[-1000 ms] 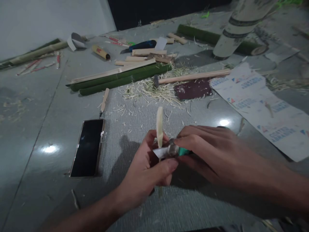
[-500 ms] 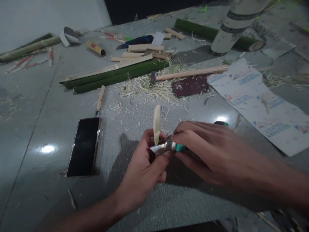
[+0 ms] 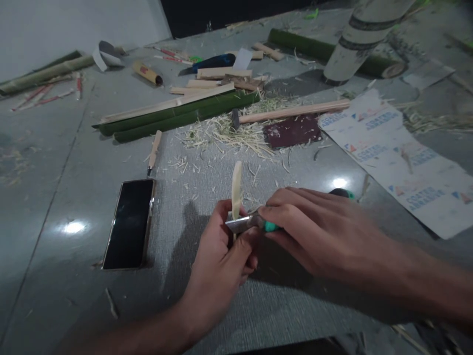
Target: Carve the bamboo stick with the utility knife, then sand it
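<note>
My left hand [image 3: 225, 256] is closed around a narrow pale bamboo strip [image 3: 237, 186], whose slightly curved upper end sticks up above the fingers. Its lower part is mostly hidden in the hand. A utility knife [image 3: 271, 225] with a green and black handle is gripped in my right hand [image 3: 314, 227]. The metal blade end lies across the strip, apparently touching it, just above my left thumb. Behind my right hand the dark butt of the handle shows. Both hands are close together over the grey work surface [image 3: 207, 320].
A phone [image 3: 129, 224] lies left of my hands, below a wooden-handled tool [image 3: 154, 150]. Beyond are shavings [image 3: 236, 135], split green bamboo [image 3: 185, 116], a hammer [image 3: 291, 111] and a dark red sheet [image 3: 291, 132]. Printed abrasive paper [image 3: 402, 158] lies right; a bamboo pole [image 3: 303, 44] lies farther back.
The knife's blade end and the bamboo strip have shifted slightly left. The strip leans a little differently. Both hands keep their grip, and the things around them stay in place.
</note>
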Demonstrator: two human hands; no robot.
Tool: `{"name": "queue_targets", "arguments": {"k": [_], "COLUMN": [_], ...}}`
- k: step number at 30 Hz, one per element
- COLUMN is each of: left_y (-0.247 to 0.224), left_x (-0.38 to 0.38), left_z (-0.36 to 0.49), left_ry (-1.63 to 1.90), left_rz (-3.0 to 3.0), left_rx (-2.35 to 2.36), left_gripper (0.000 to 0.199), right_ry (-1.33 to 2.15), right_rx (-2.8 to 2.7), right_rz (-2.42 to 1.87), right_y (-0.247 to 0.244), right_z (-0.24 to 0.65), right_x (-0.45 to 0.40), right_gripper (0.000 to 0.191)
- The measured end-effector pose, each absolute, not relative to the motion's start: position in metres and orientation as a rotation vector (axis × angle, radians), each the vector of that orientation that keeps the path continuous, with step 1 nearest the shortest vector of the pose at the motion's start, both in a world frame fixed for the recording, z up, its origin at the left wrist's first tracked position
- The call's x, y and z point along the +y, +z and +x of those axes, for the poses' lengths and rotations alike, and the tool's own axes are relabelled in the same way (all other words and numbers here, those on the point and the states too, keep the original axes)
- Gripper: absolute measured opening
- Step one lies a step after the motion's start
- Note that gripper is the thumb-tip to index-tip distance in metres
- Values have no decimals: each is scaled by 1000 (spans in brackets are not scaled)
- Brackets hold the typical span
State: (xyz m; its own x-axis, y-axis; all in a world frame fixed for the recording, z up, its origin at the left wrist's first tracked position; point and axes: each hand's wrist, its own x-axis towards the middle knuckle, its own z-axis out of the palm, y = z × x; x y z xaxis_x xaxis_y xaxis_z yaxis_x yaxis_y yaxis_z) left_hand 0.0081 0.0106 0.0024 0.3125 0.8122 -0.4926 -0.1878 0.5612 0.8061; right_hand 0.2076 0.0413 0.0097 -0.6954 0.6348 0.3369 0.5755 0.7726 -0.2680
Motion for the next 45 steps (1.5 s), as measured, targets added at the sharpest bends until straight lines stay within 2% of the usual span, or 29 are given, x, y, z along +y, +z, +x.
{"name": "queue_targets", "arguments": {"k": [11,24,33,45], "left_y": [2,3,0,-3], "left_x": [7,8,9,6], "left_z": [8,7,7,8], "left_ry": [758,735,764,697], "left_rz": [722,785,849,1008], "left_rx": [1127,1151,1145,1299], "left_gripper": [39,29,41,40], "right_ry": [148,111,19,49], "right_rx": [-2511,-2530,-2541,-2560], "right_rz": [-914,-909,-917,-892], "right_y": [9,9,10,8], "right_z": [204,208,212,209], "right_x": [35,37,44,41], "right_gripper": [9,7,9,14]}}
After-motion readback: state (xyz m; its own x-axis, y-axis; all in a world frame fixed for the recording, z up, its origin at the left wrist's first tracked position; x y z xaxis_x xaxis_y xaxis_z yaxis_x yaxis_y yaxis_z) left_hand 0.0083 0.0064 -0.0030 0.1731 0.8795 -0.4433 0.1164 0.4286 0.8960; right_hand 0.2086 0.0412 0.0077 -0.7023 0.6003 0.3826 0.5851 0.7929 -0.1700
